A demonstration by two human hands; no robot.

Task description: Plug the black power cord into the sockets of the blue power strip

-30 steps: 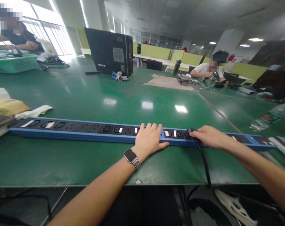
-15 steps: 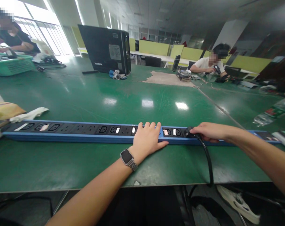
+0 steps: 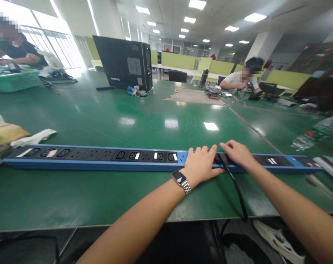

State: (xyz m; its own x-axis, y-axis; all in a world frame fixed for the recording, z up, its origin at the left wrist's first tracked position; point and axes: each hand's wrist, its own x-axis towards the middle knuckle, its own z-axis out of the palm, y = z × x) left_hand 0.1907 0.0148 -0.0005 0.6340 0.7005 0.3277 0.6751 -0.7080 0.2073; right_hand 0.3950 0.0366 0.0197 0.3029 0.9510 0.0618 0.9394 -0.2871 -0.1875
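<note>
A long blue power strip (image 3: pixel 81 167) with a row of black sockets lies lengthwise across the green table. Fingers spread, my left hand (image 3: pixel 201 163) lies flat over the strip right of its middle, a watch (image 3: pixel 180 179) on the wrist. Just right of its fingers, a black plug (image 3: pixel 220 158) sits at a socket; its contacts are hidden. The plug's black cable (image 3: pixel 239 194) hangs over the front table edge. My right hand (image 3: pixel 238 154) rests on the strip beside the plug, open, with the index finger and thumb stretched left and no longer around the plug.
A black computer case (image 3: pixel 125 64) stands farther back with gloves (image 3: pixel 137 91) at its foot. Left are a green basket (image 3: pixel 15 80) and a crumpled tissue (image 3: pixel 36 137). A plastic bottle (image 3: pixel 316 130) lies right. Two people sit across the table (image 3: pixel 100 117).
My left hand has slid right along the strip, up to the plug. The right hand has let go of the plug and moved slightly up beside it. The view has tilted up a little.
</note>
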